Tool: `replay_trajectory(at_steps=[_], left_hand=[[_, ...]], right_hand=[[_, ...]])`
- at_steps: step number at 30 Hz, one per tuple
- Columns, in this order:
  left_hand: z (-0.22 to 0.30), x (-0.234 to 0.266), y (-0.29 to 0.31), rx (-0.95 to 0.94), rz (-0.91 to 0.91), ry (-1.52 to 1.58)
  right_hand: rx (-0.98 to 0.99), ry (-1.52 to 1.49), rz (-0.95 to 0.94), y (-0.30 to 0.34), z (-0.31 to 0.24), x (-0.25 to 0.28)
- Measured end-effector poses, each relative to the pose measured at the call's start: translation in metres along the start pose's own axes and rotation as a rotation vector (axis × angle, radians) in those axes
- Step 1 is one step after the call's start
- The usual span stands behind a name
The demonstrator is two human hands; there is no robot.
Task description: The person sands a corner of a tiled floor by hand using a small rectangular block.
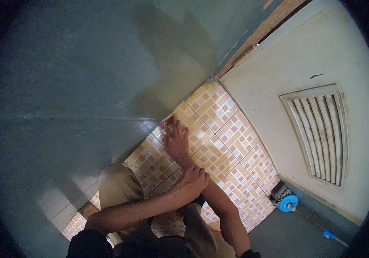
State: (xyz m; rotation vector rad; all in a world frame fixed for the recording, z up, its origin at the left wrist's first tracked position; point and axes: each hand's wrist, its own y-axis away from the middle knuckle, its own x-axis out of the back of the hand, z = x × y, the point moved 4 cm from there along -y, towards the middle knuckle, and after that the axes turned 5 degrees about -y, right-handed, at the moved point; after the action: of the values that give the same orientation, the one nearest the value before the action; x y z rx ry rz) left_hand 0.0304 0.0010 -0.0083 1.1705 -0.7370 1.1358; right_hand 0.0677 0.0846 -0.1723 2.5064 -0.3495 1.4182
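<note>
The fingers [185, 128] of the right hand [176, 139] are bent and point down at the tiled floor [249, 163], just beside its joint with the wall [64, 77]. A small reddish patch [163, 125] shows at the fingertips; it is blurred, and whether the fingers grip anything there cannot be told. The fingers of the left hand [193, 178] are closed around the right forearm [221, 200], just behind the wrist. The left forearm [128, 215] crosses in front of the body from the lower left; the right one enters from the lower right. The floor lies under both hands, its square tiles printed with orange, tan and white blocks. Trousers [117, 187] in tan cover the bent legs on either side of the forearms; the sleeves [90, 244] are black. The wall is grey-green and carries a broad shadow [167, 47]. At the right stands a pale door [266, 90] with a slatted vent [322, 137] in its lower part. Near the foot of the door lies a mop with a blue disc [288, 203], a thin handle [311, 218] and a blue clip [329, 234] on the handle.
</note>
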Motion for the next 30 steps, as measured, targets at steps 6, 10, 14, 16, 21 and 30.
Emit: replay_trajectory(at_steps=[6, 10, 14, 16, 21, 30], left_hand=[[-0.002, -0.01, 0.004, 0.046, 0.082, -0.027], [-0.001, -0.001, -0.008, 0.058, 0.006, 0.082], [-0.002, -0.022, -0.004, 0.098, -0.034, 0.077], [0.005, -0.018, 0.002, 0.054, 0.083, -0.026], [0.002, -0.009, 0.005, 0.075, 0.139, -0.105], [-0.002, 0.002, 0.004, 0.071, 0.136, -0.131]], right_hand=[[0.149, 0.028, -0.032, -0.004, -0.008, 0.014], [0.092, 0.004, 0.12, 0.018, -0.013, -0.02], [0.14, -0.123, -0.031, 0.021, -0.028, -0.026], [0.07, 0.037, 0.071, 0.005, -0.003, -0.002], [-0.012, 0.042, 0.073, -0.007, -0.009, 0.003], [-0.05, -0.032, 0.183, -0.016, 0.008, 0.003]])
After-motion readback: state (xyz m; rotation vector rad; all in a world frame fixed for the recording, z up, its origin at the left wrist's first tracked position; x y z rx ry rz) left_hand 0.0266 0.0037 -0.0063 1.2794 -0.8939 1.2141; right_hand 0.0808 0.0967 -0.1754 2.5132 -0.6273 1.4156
